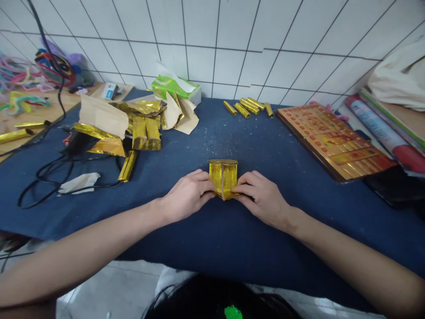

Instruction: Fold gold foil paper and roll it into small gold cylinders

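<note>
Between my two hands is a small folded piece of gold foil paper (pixel 229 179), with a tan seam down its middle and rolled-looking upper edge. It rests on or just above the blue cloth (pixel 212 239). My left hand (pixel 191 195) pinches its lower left corner between thumb and fingers. At the lower right corner, my right hand (pixel 262 197) pinches the paper the same way. Both forearms reach in from the lower corners of the head view.
Several gold paper rolls (pixel 249 106) lie by the tiled wall. A red-gold stack of printed sheets (pixel 335 139) is at right. Left are torn tan paper (pixel 102 115), folded gold pieces (pixel 146 133), a green tissue pack (pixel 175 88) and a black cable (pixel 43 177).
</note>
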`<move>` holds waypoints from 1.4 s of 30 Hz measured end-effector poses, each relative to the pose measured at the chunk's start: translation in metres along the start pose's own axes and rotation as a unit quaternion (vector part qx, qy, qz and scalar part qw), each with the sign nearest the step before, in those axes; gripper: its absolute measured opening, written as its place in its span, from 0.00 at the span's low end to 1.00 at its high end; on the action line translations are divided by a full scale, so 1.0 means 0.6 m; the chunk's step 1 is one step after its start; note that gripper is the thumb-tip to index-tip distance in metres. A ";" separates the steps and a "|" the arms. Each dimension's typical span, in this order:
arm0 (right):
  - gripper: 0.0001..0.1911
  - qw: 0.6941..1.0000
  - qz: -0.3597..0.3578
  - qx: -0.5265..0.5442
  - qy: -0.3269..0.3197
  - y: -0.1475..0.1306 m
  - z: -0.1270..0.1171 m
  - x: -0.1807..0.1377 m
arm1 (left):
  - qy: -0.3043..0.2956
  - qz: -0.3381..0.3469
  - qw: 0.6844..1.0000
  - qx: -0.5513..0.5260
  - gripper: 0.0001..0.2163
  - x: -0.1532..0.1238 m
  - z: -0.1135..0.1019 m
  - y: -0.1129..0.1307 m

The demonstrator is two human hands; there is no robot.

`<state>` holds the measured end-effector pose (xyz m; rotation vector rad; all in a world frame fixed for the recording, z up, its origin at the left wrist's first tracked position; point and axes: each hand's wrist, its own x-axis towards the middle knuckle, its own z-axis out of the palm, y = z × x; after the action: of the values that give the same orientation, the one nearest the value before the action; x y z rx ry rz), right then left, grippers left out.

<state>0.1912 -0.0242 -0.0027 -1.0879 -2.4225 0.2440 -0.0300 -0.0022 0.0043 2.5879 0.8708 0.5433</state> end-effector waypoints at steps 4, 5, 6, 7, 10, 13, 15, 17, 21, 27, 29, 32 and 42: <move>0.08 0.999 0.035 0.015 -0.001 0.000 0.002 0.004 | -0.008 -0.083 0.996 -0.012 0.04 0.006 -0.001 0.000; 0.08 0.999 0.050 0.013 -0.002 0.000 0.002 0.005 | -0.012 -0.107 0.994 -0.016 0.04 0.007 -0.001 0.000; 0.09 0.998 0.067 0.010 -0.004 -0.001 0.003 0.007 | -0.015 -0.130 0.991 -0.020 0.04 0.009 -0.002 0.000; 0.10 0.996 0.085 0.007 -0.007 -0.002 0.003 0.009 | -0.019 -0.148 0.988 -0.024 0.04 0.011 -0.003 0.000; 0.13 0.990 0.138 -0.004 -0.024 -0.005 0.003 0.013 | -0.034 -0.191 0.981 -0.023 0.05 0.017 -0.005 0.000; 0.14 0.983 0.175 -0.029 -0.037 -0.007 0.002 0.017 | -0.050 -0.218 0.975 -0.006 0.06 0.023 -0.007 0.002; 0.14 0.980 0.192 -0.045 -0.041 -0.009 0.002 0.019 | -0.059 -0.224 0.973 0.009 0.06 0.027 -0.009 0.003; 0.14 0.978 0.197 -0.053 -0.048 -0.010 0.001 0.021 | -0.064 -0.224 0.972 0.024 0.06 0.029 -0.009 0.004; 0.14 0.976 0.204 -0.040 -0.056 -0.010 0.000 0.024 | -0.063 -0.211 0.975 0.032 0.05 0.030 -0.008 0.003; 0.10 0.973 0.228 0.022 -0.028 -0.007 0.002 0.022 | -0.063 -0.207 0.976 0.021 0.06 0.029 -0.008 0.004; 0.12 0.977 0.209 0.019 -0.046 -0.005 0.001 0.023 | -0.066 -0.210 0.975 0.017 0.05 0.030 -0.009 0.004; 0.13 0.977 0.193 -0.004 -0.090 -0.003 -0.003 0.031 | -0.066 -0.209 0.976 0.017 0.05 0.030 -0.009 0.003; 0.16 0.956 0.211 -0.136 -0.153 -0.018 -0.007 0.050 | -0.085 -0.225 0.969 0.053 0.07 0.038 -0.010 0.003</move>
<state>0.1689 -0.0093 0.0146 -1.8153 -2.5121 0.2334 -0.0152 0.0121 0.0159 2.3653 1.4019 0.1466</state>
